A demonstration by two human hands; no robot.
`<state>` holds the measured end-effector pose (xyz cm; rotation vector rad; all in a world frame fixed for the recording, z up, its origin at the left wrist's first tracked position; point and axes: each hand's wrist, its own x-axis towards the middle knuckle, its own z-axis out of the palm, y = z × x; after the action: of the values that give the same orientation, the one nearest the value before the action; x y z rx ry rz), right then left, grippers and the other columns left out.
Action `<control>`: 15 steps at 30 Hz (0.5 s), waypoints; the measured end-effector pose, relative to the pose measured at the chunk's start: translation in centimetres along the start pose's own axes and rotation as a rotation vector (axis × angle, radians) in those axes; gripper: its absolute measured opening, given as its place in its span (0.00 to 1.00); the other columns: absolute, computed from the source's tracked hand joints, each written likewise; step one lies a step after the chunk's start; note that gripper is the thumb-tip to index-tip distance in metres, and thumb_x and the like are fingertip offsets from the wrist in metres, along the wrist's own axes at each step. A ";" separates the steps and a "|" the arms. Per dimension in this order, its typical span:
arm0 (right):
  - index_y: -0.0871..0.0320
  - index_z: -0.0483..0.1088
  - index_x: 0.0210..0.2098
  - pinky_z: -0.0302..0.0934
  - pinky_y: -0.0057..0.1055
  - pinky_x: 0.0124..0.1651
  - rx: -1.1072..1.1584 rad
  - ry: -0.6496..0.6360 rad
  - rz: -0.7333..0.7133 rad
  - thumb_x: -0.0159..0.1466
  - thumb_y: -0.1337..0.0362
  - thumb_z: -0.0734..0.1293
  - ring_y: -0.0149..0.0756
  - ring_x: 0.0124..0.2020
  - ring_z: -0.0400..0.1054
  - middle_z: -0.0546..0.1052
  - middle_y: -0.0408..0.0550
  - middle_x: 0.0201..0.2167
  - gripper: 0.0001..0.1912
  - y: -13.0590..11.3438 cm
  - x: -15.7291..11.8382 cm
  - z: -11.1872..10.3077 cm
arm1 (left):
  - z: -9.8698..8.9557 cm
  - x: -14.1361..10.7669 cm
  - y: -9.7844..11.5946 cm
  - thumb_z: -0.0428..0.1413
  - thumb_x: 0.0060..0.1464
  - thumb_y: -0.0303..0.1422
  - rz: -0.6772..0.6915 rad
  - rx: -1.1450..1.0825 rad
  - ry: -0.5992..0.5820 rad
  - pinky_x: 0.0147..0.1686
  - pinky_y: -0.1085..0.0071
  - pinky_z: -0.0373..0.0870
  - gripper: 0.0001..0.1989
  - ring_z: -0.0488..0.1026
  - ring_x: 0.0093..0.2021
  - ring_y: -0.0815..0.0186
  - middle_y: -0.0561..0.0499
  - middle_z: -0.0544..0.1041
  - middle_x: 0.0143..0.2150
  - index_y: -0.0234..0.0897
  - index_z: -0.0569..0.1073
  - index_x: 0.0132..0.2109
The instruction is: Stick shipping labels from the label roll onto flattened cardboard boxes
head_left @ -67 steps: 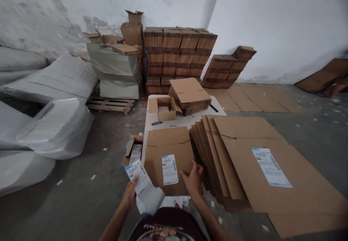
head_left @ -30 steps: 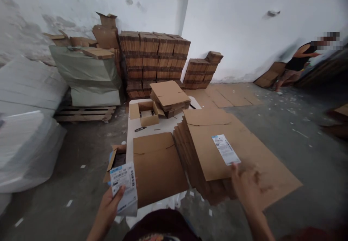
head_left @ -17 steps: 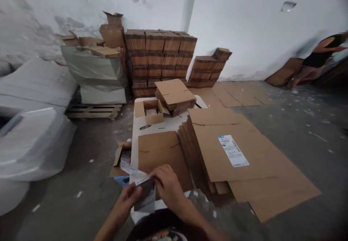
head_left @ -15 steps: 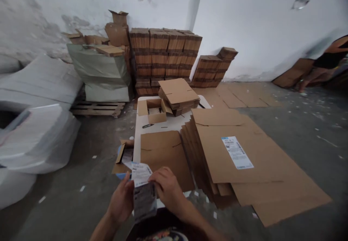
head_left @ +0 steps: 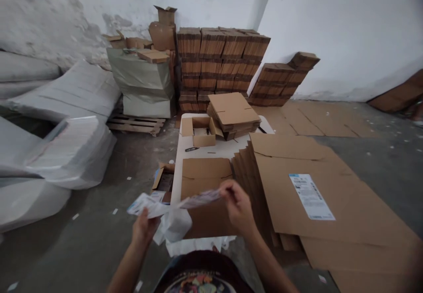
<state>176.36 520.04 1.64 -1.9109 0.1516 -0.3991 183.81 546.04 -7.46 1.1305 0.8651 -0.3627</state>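
Note:
My left hand (head_left: 144, 229) is closed on a folded strip of shipping labels (head_left: 145, 204), its white paper hanging down at the left. My right hand (head_left: 237, 205) pinches the far end of a printed shipping label (head_left: 202, 199), stretched and blurred between both hands. Beneath lies a flat cardboard box (head_left: 206, 169) on the white table (head_left: 177, 169). To the right, a stack of flattened boxes (head_left: 280, 152) carries a stuck-on shipping label (head_left: 311, 197) on its top sheet.
An open carton (head_left: 204, 141), a dark cutter (head_left: 191, 149) and a pile of flat cartons (head_left: 233, 108) occupy the table's far end. A small open box (head_left: 164, 180) stands at its left. Bundled cardboard (head_left: 221, 59) lines the wall; wrapped bales (head_left: 76, 152) lie left.
My right hand has moved right and up, drawing a label away from the strip. My left hand has shifted slightly with the strip tilting left. The view has turned a little left.

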 end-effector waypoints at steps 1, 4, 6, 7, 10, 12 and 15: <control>0.56 0.64 0.35 0.60 0.28 0.37 -0.066 0.040 0.067 0.65 0.61 0.57 0.32 0.32 0.64 0.69 0.44 0.29 0.08 1.4 0.8 -0.1 | -0.8 0.6 0.5 0.41 0.63 0.25 0.027 0.000 0.051 0.27 0.79 0.71 0.22 0.73 0.21 0.71 0.57 0.78 0.26 0.38 0.55 0.64; 0.57 0.67 0.34 0.60 0.32 0.41 -0.308 -0.016 0.209 0.60 0.61 0.62 0.36 0.35 0.66 0.72 0.46 0.31 0.06 6.9 1.3 1.8 | -2.3 1.4 1.3 0.45 0.63 0.28 0.050 0.053 0.022 0.28 0.77 0.73 0.19 0.75 0.23 0.69 0.54 0.79 0.27 0.35 0.62 0.60; 0.56 0.70 0.38 0.58 0.41 0.50 -0.373 -0.060 0.254 0.53 0.66 0.68 0.44 0.45 0.66 0.74 0.50 0.38 0.12 10.4 0.1 3.9 | -2.2 1.5 0.7 0.50 0.60 0.29 0.021 0.107 -0.068 0.30 0.73 0.74 0.15 0.78 0.26 0.65 0.49 0.80 0.28 0.30 0.70 0.53; 0.54 0.71 0.42 0.53 0.46 0.55 -0.414 -0.082 0.270 0.49 0.68 0.70 0.49 0.52 0.63 0.73 0.52 0.45 0.20 11.8 -0.7 4.7 | -1.9 1.5 -0.1 0.51 0.59 0.29 0.001 0.134 -0.105 0.30 0.72 0.75 0.14 0.78 0.27 0.63 0.47 0.81 0.28 0.28 0.72 0.51; 0.48 0.65 0.55 0.35 0.50 0.64 -0.566 -0.192 0.314 0.38 0.70 0.75 0.55 0.66 0.43 0.59 0.51 0.63 0.44 14.8 -3.4 5.5 | -0.8 1.8 -3.5 0.55 0.57 0.29 -0.069 0.198 -0.177 0.31 0.68 0.76 0.12 0.79 0.28 0.58 0.44 0.81 0.27 0.26 0.74 0.46; 0.53 0.60 0.61 0.32 0.49 0.65 -0.670 -0.136 0.469 0.39 0.65 0.76 0.56 0.68 0.36 0.50 0.55 0.67 0.50 16.2 -4.5 4.7 | -0.1 2.1 -6.1 0.55 0.56 0.29 -0.118 0.220 -0.221 0.34 0.64 0.77 0.11 0.80 0.30 0.55 0.43 0.81 0.28 0.26 0.74 0.45; 0.77 0.52 0.62 0.43 0.50 0.62 -0.717 0.103 0.763 0.49 0.53 0.71 0.62 0.65 0.46 0.52 0.77 0.63 0.50 17.8 -5.3 2.9 | 0.1 2.5 -8.7 0.55 0.56 0.28 -0.167 0.214 -0.257 0.40 0.60 0.76 0.12 0.80 0.35 0.53 0.42 0.82 0.31 0.28 0.74 0.47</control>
<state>173.88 517.59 -16.86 -2.3241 1.1783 0.1048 179.74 542.78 -14.82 1.1799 0.7057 -0.7365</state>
